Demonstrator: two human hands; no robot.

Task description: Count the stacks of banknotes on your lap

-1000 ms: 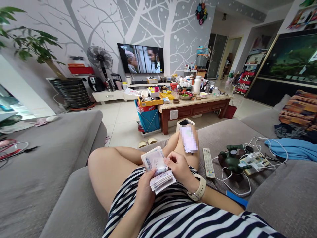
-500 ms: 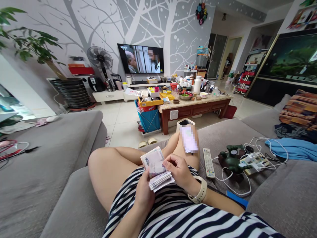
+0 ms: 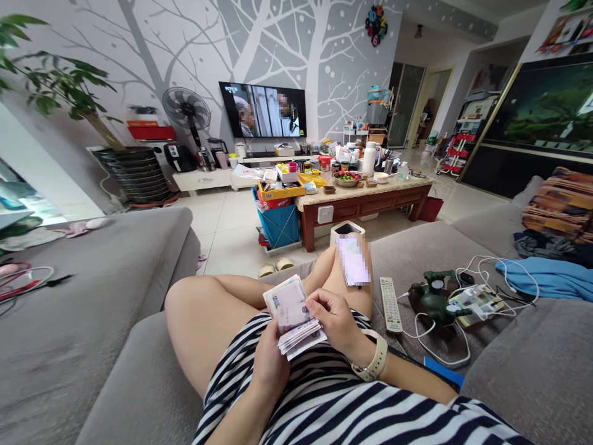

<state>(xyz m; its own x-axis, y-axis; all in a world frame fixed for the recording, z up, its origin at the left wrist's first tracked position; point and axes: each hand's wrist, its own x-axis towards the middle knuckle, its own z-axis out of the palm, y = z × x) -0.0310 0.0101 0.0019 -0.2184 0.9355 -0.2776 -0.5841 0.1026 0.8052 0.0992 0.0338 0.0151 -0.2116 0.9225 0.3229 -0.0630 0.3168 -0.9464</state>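
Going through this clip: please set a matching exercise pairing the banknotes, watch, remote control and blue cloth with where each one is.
1. banknotes
2. watch
3. remote control
4. blue cloth

A. around the wrist of the right hand
B. lying on the grey sofa beside the right leg
C. held by the left hand and the right hand
D. bunched at the sofa's far right

Pairs: 1-C, 2-A, 3-B, 4-D

TV remote (image 3: 390, 304) (on the gray sofa (image 3: 417, 253))

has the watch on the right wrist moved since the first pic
Yes, slightly: the white watch now sits a little lower in view, judged against the TV remote, which hasn't shifted.
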